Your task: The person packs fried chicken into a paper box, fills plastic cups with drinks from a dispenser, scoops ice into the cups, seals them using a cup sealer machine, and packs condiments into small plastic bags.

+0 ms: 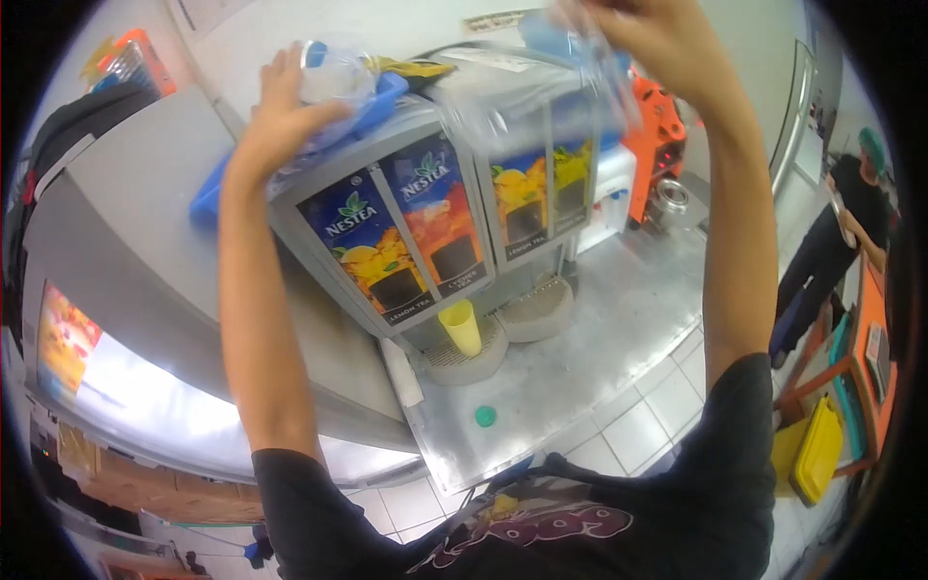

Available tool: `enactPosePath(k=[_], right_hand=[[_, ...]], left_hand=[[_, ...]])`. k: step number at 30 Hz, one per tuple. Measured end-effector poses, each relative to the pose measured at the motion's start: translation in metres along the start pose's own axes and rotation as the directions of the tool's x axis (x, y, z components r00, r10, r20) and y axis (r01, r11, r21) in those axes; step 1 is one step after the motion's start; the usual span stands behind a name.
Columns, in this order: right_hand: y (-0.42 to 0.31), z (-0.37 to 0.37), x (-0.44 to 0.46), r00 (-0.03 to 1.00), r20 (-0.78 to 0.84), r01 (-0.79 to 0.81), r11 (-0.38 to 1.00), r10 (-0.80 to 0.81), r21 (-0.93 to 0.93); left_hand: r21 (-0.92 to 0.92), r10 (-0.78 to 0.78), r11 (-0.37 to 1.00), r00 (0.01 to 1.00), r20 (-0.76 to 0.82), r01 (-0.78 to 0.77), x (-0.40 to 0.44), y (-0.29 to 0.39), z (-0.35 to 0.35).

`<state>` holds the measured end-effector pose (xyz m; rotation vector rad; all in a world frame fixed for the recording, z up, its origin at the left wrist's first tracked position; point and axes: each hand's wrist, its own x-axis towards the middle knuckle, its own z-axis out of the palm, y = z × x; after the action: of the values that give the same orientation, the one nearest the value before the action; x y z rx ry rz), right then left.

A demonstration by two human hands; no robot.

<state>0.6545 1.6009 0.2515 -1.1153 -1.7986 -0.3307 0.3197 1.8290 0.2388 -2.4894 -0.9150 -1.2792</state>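
My left hand (277, 124) reaches to the top of the drink dispenser, its thumb and fingers around a clear, rounded plastic item (336, 82) by a blue basket (387, 95). My right hand (650, 37) is raised over the dispenser's far end, fingers closed on a clear plastic bag (604, 72). The bag is blurred by motion and hangs in front of the upper panels. Below my hands stands the drink dispenser (491, 198), with several Nestea flavour panels. On its left drip tray (440, 362) a yellow cup (461, 327) stands upright.
A green round lid (485, 416) lies on the steel counter (570, 372). Right of the dispenser are an orange machine (659, 145) and a metal container (670, 198). A large grey appliance (184, 213) stands at left. Another person (822, 227) stands at far right near a yellow bin (819, 449).
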Motion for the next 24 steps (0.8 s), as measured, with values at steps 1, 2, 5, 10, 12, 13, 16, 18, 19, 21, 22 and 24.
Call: enactPosePath(k=[1, 2, 5, 10, 12, 13, 16, 18, 19, 21, 22, 24], right_hand=[[-0.002, 0.002, -0.028, 0.998, 0.046, -0.044, 0.998, 0.042, 0.040], [-0.013, 0.008, -0.065, 0.992, 0.090, -0.093, 0.993, 0.086, 0.076], [-0.013, 0.043, -0.184, 0.969, 0.167, -0.181, 0.983, 0.182, -0.019], [-0.061, 0.121, -0.378, 0.528, 0.404, -0.848, 0.437, 0.747, 0.300], [-0.091, 0.128, -0.420, 0.408, 0.404, -0.908, 0.316, 0.819, 0.277], [-0.103, 0.124, -0.435, 0.328, 0.429, -0.938, 0.237, 0.842, 0.253], [-0.112, 0.093, -0.461, 0.205, 0.509, -0.936, 0.015, 0.836, 0.353], [-0.103, 0.062, -0.481, 0.185, 0.598, -0.890, -0.125, 0.780, 0.438], [-0.096, 0.046, -0.489, 0.141, 0.582, -0.886, -0.159, 0.801, 0.435], [-0.071, 0.016, -0.521, 0.142, 0.496, -0.857, -0.145, 0.857, 0.495], [-0.057, 0.003, -0.542, 0.177, 0.427, -0.829, -0.100, 0.887, 0.551], [-0.025, -0.035, -0.556, 0.167, 0.504, -0.918, -0.053, 0.847, 0.393]], left_hand=[[-0.141, -0.013, 0.990, 0.999, 0.034, 0.017, -0.006, 0.002, -0.005], [0.052, 0.027, 0.998, 0.996, -0.082, -0.023, -0.024, 0.014, -0.010], [0.037, -0.040, 0.997, 0.904, -0.427, 0.061, -0.124, 0.117, -0.017], [-0.614, 0.363, 0.789, 0.789, 0.496, 0.023, -0.320, 0.203, 0.090], [-0.673, 0.422, 0.706, 0.633, 0.649, 0.220, -0.367, 0.213, 0.128], [-0.692, 0.458, 0.684, 0.603, 0.653, 0.231, -0.374, 0.224, 0.131], [-0.689, 0.621, 0.544, 0.322, 0.714, 0.479, -0.391, 0.267, 0.150], [-0.697, 0.614, 0.308, 0.425, 0.666, 0.648, -0.414, 0.283, 0.169], [-0.505, 0.640, 0.163, 0.298, 0.708, 0.848, -0.443, 0.285, 0.194], [-0.286, 0.617, 0.030, 0.207, 0.759, 0.958, -0.453, 0.292, 0.226], [-0.049, 0.625, -0.128, 0.120, 0.771, 0.990, -0.460, 0.295, 0.236], [0.000, 0.569, -0.251, 0.148, 0.809, 0.968, -0.462, 0.310, 0.261]])
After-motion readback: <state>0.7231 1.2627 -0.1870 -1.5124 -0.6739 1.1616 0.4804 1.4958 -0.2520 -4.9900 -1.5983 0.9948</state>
